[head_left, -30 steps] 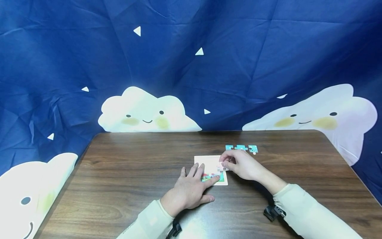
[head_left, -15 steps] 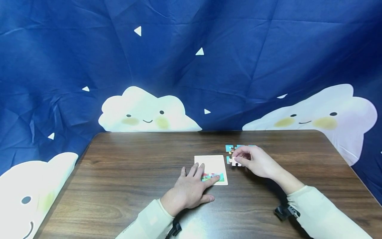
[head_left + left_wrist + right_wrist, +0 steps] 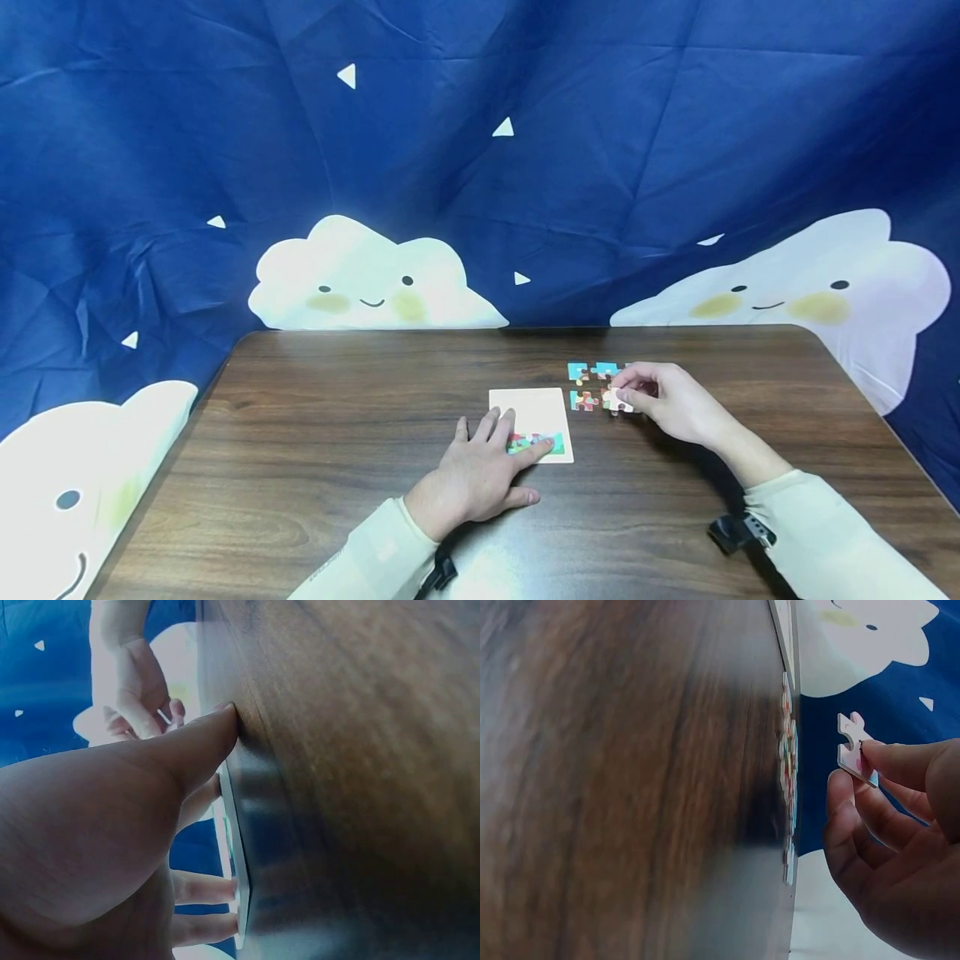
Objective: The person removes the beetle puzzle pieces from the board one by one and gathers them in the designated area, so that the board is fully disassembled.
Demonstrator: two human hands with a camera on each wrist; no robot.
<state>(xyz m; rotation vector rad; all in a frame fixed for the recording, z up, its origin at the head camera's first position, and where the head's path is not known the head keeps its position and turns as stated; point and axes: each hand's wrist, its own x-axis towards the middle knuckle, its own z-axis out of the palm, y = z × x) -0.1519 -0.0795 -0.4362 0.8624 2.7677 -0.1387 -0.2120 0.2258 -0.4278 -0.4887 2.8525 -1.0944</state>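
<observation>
My left hand [image 3: 480, 482] lies spread over the near left part of a pale puzzle tray [image 3: 528, 408], its fingers straight on the tray. A strip of fitted colourful pieces [image 3: 558, 444] runs along the tray's near side, partly under those fingers. To the right of the tray, my right hand [image 3: 678, 408] pinches a jigsaw piece [image 3: 857, 754] between thumb and fingers. In the right wrist view this pale pink piece is held up off the table, tilted. Loose jigsaw pieces [image 3: 583, 401] lie beneath and beside the right hand, some hidden by it.
Blue-topped loose pieces [image 3: 604, 371] form a row behind the right hand. The wooden table [image 3: 337, 417] reaches back to a blue curtain [image 3: 480, 167] printed with white clouds. Black camera mounts [image 3: 738, 533] hang at both sleeves.
My right hand has moved right, from over the tray to over the loose pieces, still pinching the piece. The left hand stays in place on the tray.
</observation>
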